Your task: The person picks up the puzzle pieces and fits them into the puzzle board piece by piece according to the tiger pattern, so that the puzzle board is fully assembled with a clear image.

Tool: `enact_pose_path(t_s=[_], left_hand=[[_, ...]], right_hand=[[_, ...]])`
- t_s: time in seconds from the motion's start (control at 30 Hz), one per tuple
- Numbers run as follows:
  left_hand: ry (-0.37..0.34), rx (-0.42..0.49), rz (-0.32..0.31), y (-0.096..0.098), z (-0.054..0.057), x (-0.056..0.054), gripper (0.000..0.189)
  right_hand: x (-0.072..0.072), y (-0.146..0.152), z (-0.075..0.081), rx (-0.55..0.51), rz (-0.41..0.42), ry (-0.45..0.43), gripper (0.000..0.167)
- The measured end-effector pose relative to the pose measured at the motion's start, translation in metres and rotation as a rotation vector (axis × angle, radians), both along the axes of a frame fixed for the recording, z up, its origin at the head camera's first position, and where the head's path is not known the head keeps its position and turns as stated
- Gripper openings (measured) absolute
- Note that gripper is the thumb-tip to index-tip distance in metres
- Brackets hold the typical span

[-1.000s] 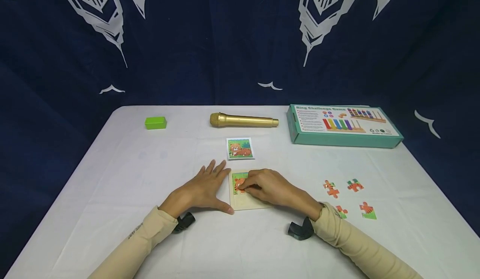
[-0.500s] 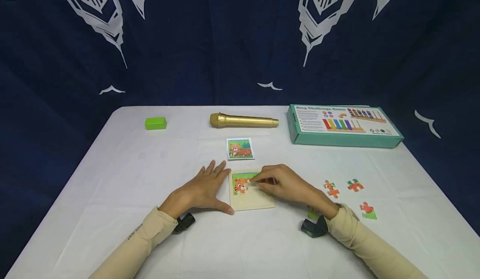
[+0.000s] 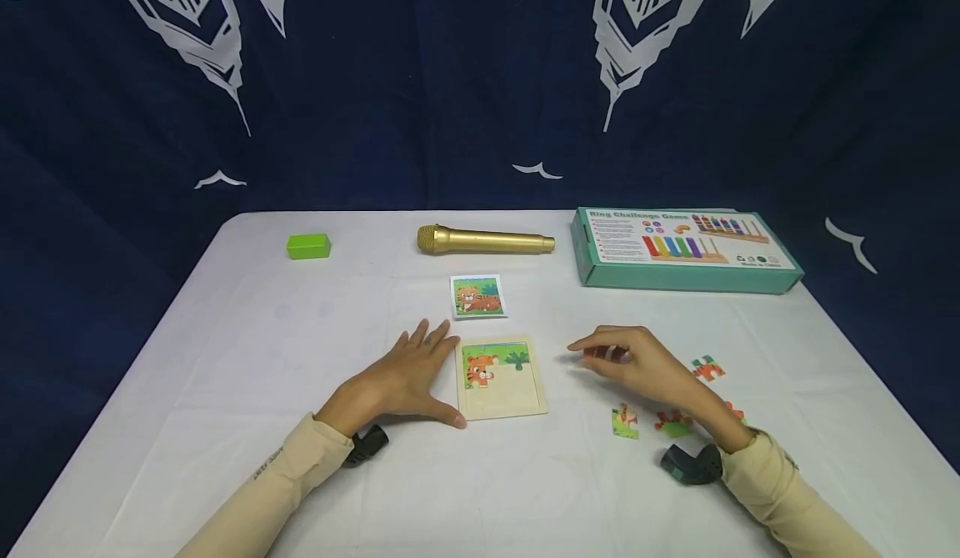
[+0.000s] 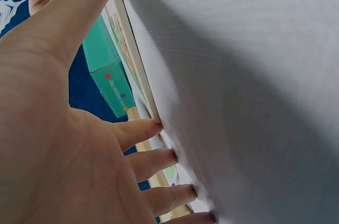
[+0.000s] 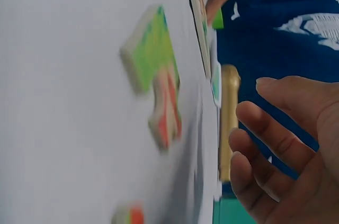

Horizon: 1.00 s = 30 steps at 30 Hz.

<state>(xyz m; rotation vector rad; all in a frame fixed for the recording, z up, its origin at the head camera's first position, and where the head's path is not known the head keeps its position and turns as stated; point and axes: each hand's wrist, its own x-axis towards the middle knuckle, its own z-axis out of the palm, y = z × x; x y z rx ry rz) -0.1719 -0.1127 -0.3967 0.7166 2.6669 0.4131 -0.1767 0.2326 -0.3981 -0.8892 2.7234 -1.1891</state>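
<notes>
The shallow puzzle board point(image 3: 510, 399) lies on the table, with tiger-picture pieces along its top and left. My left hand point(image 3: 397, 374) rests at its left edge, fingers spread; in the left wrist view the thumb and index finger of this hand point(image 4: 79, 144) touch the board's side point(image 4: 139, 65). My right hand point(image 3: 637, 362) hovers to the right of the board, fingers loosely bent and holding nothing, as the right wrist view of the hand point(image 5: 286, 144) shows. Loose puzzle pieces lie below and beyond it: a green-and-orange piece point(image 3: 625, 421), another point(image 3: 673, 423), and an orange piece point(image 3: 707, 368).
Behind the board lies a tiger picture card point(image 3: 478, 297). Farther back are a gold microphone point(image 3: 487, 241), a green block point(image 3: 308, 246) and a teal game box point(image 3: 690, 279). One more puzzle piece point(image 3: 735, 412) shows partly behind the right forearm. A dark blue curtain point(image 3: 420, 82) hangs behind the table.
My right hand has pulled back from the board to the right, leaving a green piece with a palm picture at the top right of the board. The left hand stays put.
</notes>
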Motion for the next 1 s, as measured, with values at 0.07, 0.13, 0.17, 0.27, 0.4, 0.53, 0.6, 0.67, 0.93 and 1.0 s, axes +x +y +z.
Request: enact_pose_path(t_s=[0.07, 0.13, 0.17, 0.27, 0.4, 0.53, 0.6, 0.67, 0.93, 1.0], left_hand=[[0.001, 0.0, 0.0, 0.0, 0.0, 0.0, 0.119], [0.005, 0.0, -0.001, 0.0, 0.0, 0.0, 0.119], [0.005, -0.001, 0.0, 0.0, 0.001, 0.0, 0.119], [0.005, -0.004, 0.002, -0.001, 0.001, 0.0, 0.119], [0.002, -0.005, 0.006, -0.001, 0.002, 0.0, 0.119], [0.003, 0.001, 0.006, -0.001, 0.001, 0.0, 0.119], [0.004, 0.004, 0.005, -0.001, 0.001, 0.001, 0.119], [0.005, 0.007, 0.003, -0.001, 0.0, 0.001, 0.119], [0.008, 0.013, 0.002, 0.0, 0.0, 0.001, 0.119], [0.009, 0.012, -0.001, 0.0, 0.0, 0.001, 0.119]], right_hand=[[0.002, 0.011, 0.001, 0.006, -0.029, 0.015, 0.023], [0.004, 0.022, 0.001, 0.023, -0.068, 0.014, 0.025], [0.005, 0.027, 0.002, 0.033, -0.087, 0.003, 0.026], [0.008, 0.041, 0.002, 0.081, -0.146, -0.025, 0.029], [0.011, 0.059, 0.002, 0.114, -0.17, -0.04, 0.035], [0.013, 0.075, 0.001, 0.123, -0.145, -0.049, 0.04], [0.014, 0.081, 0.001, 0.123, -0.133, -0.06, 0.043], [0.014, 0.086, 0.0, 0.13, -0.125, -0.077, 0.045], [0.017, 0.101, -0.002, 0.166, -0.143, -0.155, 0.046], [0.017, 0.103, -0.003, 0.151, -0.14, -0.17, 0.044]])
